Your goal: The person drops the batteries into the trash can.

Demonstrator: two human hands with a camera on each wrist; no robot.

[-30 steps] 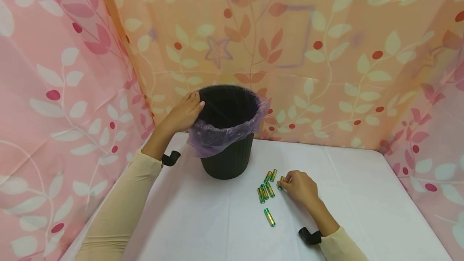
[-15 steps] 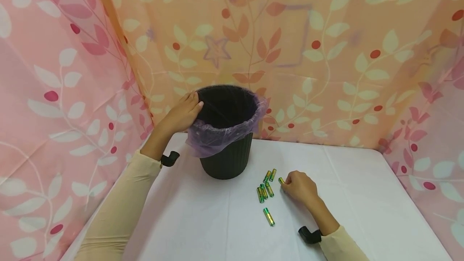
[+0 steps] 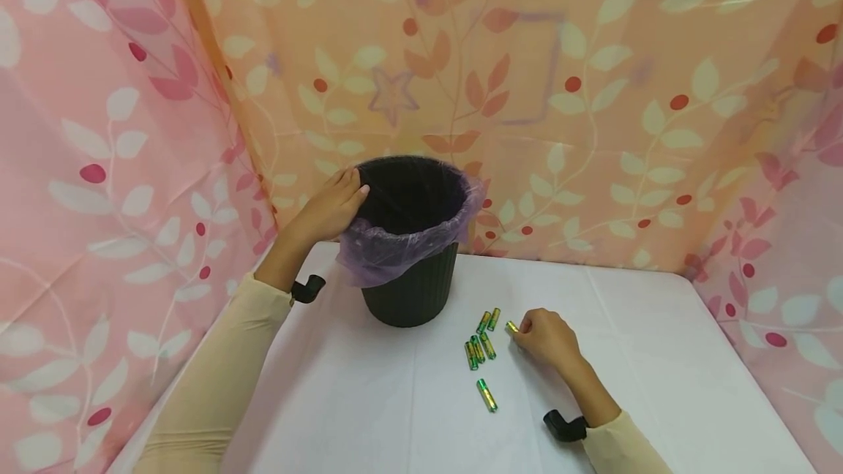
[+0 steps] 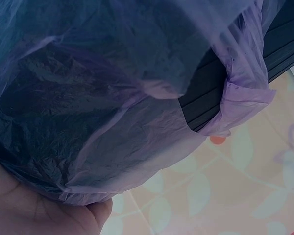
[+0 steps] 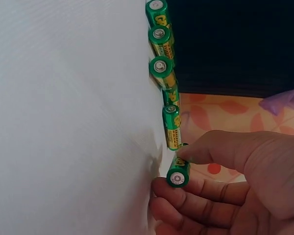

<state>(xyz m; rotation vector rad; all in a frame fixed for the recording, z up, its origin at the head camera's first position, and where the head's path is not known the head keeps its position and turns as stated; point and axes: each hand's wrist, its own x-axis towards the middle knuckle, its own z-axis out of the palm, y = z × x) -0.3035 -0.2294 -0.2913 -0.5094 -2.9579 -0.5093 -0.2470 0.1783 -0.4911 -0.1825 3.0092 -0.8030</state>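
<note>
A black ribbed trash can (image 3: 410,297) stands on the table, with a translucent purple bag (image 3: 395,254) folded over its rim. My left hand (image 3: 327,209) holds the can's left rim over the bag; in the left wrist view part of that hand (image 4: 49,213) shows below the crinkled plastic. To the can's right, my right hand (image 3: 549,336) pinches a green and gold battery (image 3: 511,328) between thumb and fingers, close to the tabletop. The right wrist view shows this battery's flat end (image 5: 178,177). Several like batteries (image 3: 478,348) lie left of that hand, and a single battery (image 3: 487,395) lies nearer me.
A white cloth covers the table (image 3: 626,357). Behind it hangs an orange leaf-print curtain (image 3: 593,167), with a pink curtain (image 3: 118,240) along the left side and another pink one at the right. A black wrist device (image 3: 564,426) is strapped to each forearm.
The battery in my right hand has tilted, its visible end now pointing up to the left. My left hand has stayed on the rim. The other batteries have not moved on the cloth.
</note>
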